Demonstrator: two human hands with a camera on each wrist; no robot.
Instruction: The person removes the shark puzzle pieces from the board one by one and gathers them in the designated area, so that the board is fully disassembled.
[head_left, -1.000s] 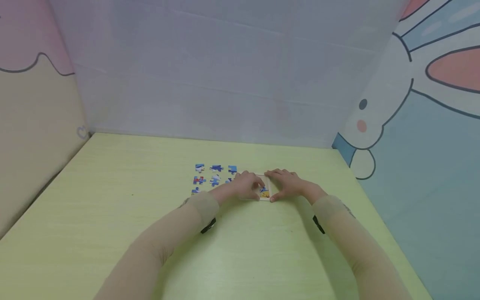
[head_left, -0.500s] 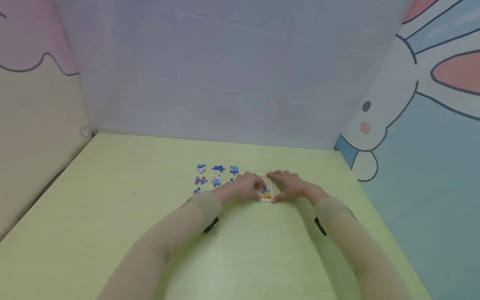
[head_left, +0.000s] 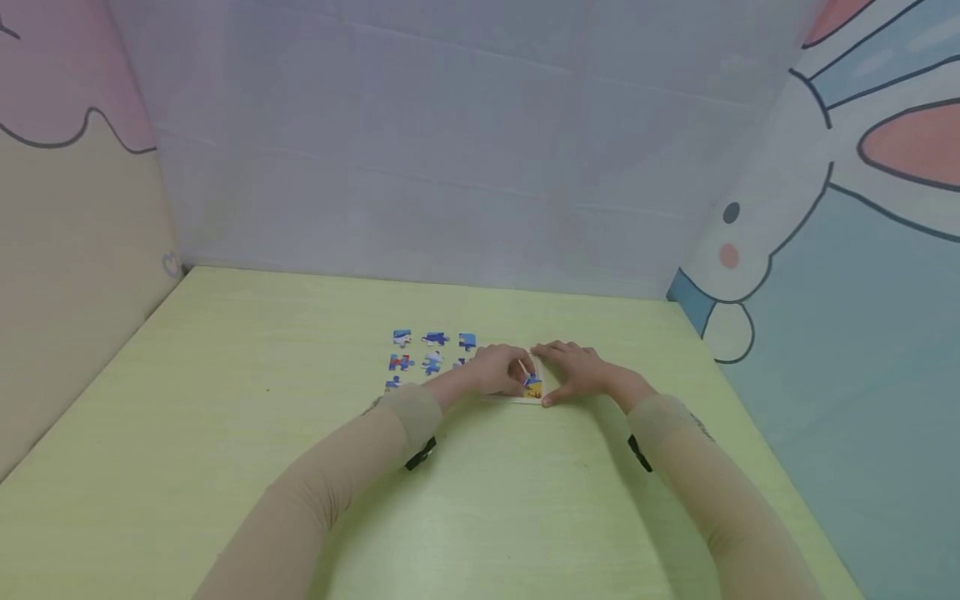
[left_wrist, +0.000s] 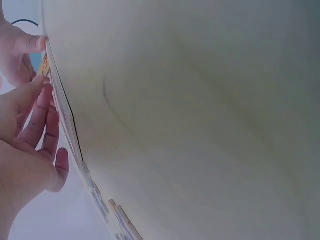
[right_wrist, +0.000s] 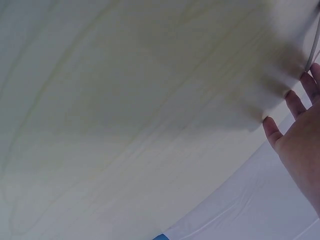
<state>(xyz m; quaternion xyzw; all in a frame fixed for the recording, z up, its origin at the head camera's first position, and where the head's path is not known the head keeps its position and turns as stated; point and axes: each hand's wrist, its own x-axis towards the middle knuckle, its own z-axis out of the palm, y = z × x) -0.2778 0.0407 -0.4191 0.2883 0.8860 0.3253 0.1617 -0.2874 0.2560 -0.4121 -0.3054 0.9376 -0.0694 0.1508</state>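
Observation:
In the head view, my left hand (head_left: 501,370) is over a shallow light-coloured puzzle tray (head_left: 517,400). Its thumb and index finger pinch a yellow and blue puzzle piece (head_left: 533,388) at the tray's lower right corner. In the left wrist view, the orange edge of that piece (left_wrist: 44,65) shows by the thumb tip, with the other fingers loosely bent. My right hand (head_left: 576,368) spans the tray's right side, fingers spread. Its thumb touches the near corner and its index finger is by the far one. Fingertips of the right hand (right_wrist: 300,130) rest on the tabletop.
Several loose blue puzzle pieces (head_left: 432,362) lie in rows left of the tray, some hidden by the left forearm. The pale yellow-green table (head_left: 300,333) meets a plain back wall (head_left: 450,150). A rabbit mural (head_left: 750,225) covers the right wall.
My left hand has shifted slightly right and nearer the yellow and blue piece, which sits a little differently under its fingertips. The right hand keeps its place on the tray. The head view moved slightly.

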